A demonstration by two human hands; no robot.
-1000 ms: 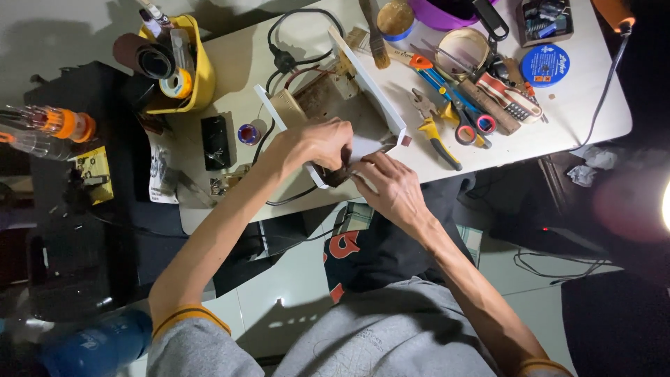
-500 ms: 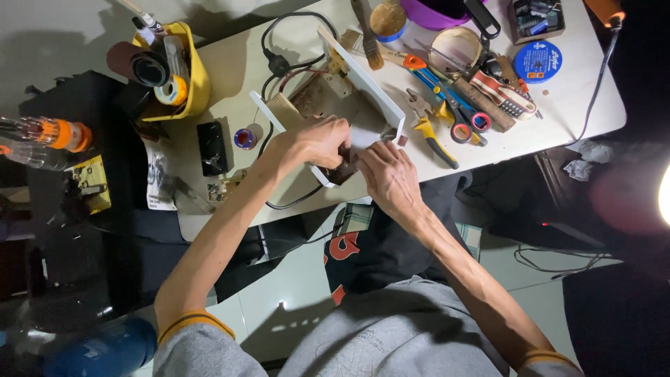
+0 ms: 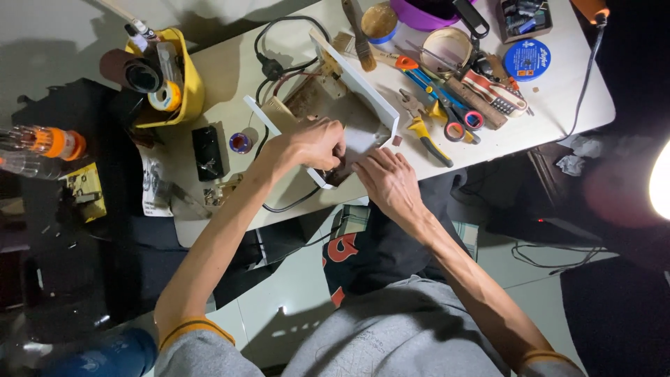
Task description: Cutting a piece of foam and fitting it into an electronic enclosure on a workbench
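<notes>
A white open casing (image 3: 363,84) with brown circuit parts inside lies on the pale table (image 3: 230,77). My left hand (image 3: 312,143) rests on its near part, fingers curled down into the inside; whether they pinch a small part is hidden. My right hand (image 3: 388,180) lies flat at the casing's near corner, fingers pressed against the edge. The two hands almost touch.
A yellow tub (image 3: 183,84) with tape rolls stands at the left. Pliers (image 3: 424,129), scissors (image 3: 447,112), a brush (image 3: 356,31), a blue round tin (image 3: 527,59) and a purple bowl (image 3: 426,10) crowd the right. A black cable (image 3: 272,66), a small black box (image 3: 208,152) and a lamp (image 3: 659,181) are near.
My right hand has shifted slightly toward the casing's near corner and flattened. My left hand stays on the casing.
</notes>
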